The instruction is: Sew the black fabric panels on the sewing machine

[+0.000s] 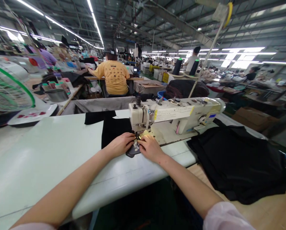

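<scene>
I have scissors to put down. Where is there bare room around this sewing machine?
Widest: the pale tabletop bordered by the black cloth and left forearm. Smaller: the front strip between that arm and the right forearm. Crowded: the needle area of the sewing machine, where left hand and right hand sit, and right, under the black pile.

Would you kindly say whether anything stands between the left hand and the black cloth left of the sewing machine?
Nothing visible does: the left hand is at the right edge of the black cloth, beside the sewing machine.
</scene>
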Action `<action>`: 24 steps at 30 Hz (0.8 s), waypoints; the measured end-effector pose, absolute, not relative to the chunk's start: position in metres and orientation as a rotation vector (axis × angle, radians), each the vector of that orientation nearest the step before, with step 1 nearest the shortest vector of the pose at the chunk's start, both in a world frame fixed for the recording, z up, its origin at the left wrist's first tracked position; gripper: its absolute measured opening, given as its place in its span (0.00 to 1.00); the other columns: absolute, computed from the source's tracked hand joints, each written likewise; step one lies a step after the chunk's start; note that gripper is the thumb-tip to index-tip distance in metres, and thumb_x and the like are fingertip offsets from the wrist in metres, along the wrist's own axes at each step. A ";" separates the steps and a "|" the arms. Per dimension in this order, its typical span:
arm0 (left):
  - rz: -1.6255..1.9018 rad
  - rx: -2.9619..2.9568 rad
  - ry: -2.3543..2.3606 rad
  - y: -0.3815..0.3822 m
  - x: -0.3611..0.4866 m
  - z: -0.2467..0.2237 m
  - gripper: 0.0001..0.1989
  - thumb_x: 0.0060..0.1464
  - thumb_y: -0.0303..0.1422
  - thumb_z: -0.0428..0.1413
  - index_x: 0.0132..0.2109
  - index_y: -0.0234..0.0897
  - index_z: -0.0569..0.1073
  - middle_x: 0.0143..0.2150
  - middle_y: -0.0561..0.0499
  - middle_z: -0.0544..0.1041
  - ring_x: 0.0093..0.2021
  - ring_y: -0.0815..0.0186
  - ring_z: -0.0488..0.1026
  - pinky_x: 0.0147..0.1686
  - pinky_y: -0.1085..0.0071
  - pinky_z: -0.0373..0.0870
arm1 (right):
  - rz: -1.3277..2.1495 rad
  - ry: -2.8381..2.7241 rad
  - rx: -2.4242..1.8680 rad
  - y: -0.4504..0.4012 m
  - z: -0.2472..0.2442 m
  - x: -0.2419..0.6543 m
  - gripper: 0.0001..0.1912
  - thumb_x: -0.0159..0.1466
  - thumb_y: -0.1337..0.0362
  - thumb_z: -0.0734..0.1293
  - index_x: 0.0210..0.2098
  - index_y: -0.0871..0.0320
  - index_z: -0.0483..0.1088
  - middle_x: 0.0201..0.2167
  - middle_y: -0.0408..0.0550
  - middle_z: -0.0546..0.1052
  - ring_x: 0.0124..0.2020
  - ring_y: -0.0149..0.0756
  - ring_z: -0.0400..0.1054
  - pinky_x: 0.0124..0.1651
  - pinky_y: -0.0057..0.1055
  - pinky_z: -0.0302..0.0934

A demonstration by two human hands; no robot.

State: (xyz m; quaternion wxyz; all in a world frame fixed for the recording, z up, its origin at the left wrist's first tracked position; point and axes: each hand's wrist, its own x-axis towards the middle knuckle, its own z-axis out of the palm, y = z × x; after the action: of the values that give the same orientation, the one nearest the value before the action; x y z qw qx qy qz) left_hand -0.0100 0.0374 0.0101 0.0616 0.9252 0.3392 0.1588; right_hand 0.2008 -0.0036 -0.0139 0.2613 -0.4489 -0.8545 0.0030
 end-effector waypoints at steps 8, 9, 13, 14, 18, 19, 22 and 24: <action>0.492 2.629 1.531 0.016 -0.004 -0.007 0.21 0.65 0.37 0.50 0.60 0.34 0.72 0.64 0.36 0.69 0.65 0.45 0.64 0.63 0.38 0.59 | 0.054 -2.250 -1.175 -0.057 -0.021 0.210 0.13 0.66 0.70 0.63 0.48 0.60 0.75 0.46 0.55 0.77 0.48 0.45 0.69 0.54 0.43 0.66; 0.482 2.605 1.583 0.009 -0.002 -0.008 0.22 0.64 0.37 0.50 0.60 0.32 0.71 0.64 0.35 0.69 0.65 0.44 0.64 0.62 0.39 0.61 | 0.055 -2.237 -1.178 -0.061 -0.021 0.212 0.11 0.67 0.70 0.62 0.44 0.59 0.76 0.43 0.54 0.77 0.46 0.44 0.70 0.52 0.43 0.66; 0.473 2.580 1.667 -0.012 -0.013 0.005 0.21 0.65 0.32 0.47 0.62 0.33 0.70 0.63 0.39 0.71 0.63 0.55 0.67 0.63 0.58 0.65 | 0.075 -2.152 -1.172 -0.069 -0.014 0.210 0.13 0.69 0.67 0.60 0.32 0.58 0.75 0.33 0.51 0.78 0.37 0.42 0.71 0.46 0.41 0.67; 0.481 2.578 1.689 -0.014 -0.021 0.011 0.22 0.65 0.29 0.45 0.62 0.33 0.69 0.64 0.40 0.70 0.64 0.58 0.67 0.64 0.61 0.64 | 0.091 -2.125 -1.148 -0.071 -0.010 0.205 0.13 0.70 0.67 0.59 0.34 0.58 0.75 0.34 0.52 0.79 0.39 0.42 0.72 0.47 0.41 0.67; 0.429 2.568 1.765 -0.009 -0.058 0.020 0.23 0.64 0.27 0.42 0.62 0.34 0.70 0.66 0.41 0.69 0.66 0.55 0.64 0.66 0.54 0.59 | 0.178 -2.078 -1.068 -0.077 0.003 0.159 0.17 0.70 0.69 0.56 0.49 0.63 0.74 0.49 0.58 0.78 0.52 0.43 0.70 0.59 0.43 0.64; 0.390 2.573 1.758 -0.008 -0.065 0.018 0.23 0.64 0.29 0.43 0.62 0.36 0.70 0.67 0.43 0.68 0.67 0.54 0.62 0.66 0.52 0.58 | 0.200 -2.102 -1.076 -0.077 0.005 0.143 0.19 0.70 0.68 0.56 0.54 0.65 0.72 0.54 0.60 0.76 0.57 0.44 0.68 0.62 0.43 0.61; 0.267 2.586 1.732 -0.011 -0.081 0.005 0.24 0.65 0.37 0.45 0.66 0.42 0.66 0.70 0.47 0.63 0.71 0.53 0.56 0.66 0.47 0.55 | 0.275 -2.224 -1.193 -0.076 0.005 0.100 0.30 0.70 0.58 0.60 0.65 0.72 0.61 0.67 0.67 0.61 0.69 0.52 0.54 0.69 0.50 0.50; 0.217 2.569 1.771 -0.015 -0.095 -0.001 0.27 0.66 0.41 0.44 0.68 0.39 0.62 0.71 0.46 0.60 0.72 0.53 0.54 0.67 0.46 0.53 | 0.351 -2.280 -1.330 -0.076 0.001 0.086 0.44 0.67 0.46 0.62 0.68 0.75 0.54 0.71 0.71 0.52 0.72 0.59 0.45 0.71 0.55 0.42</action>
State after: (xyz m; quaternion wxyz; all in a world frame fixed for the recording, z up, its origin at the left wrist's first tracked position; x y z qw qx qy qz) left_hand -0.0953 -0.0154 -0.0008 0.0068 0.8213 0.5662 0.0693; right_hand 0.0863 -0.0759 0.0012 0.2374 -0.4852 -0.8318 0.1281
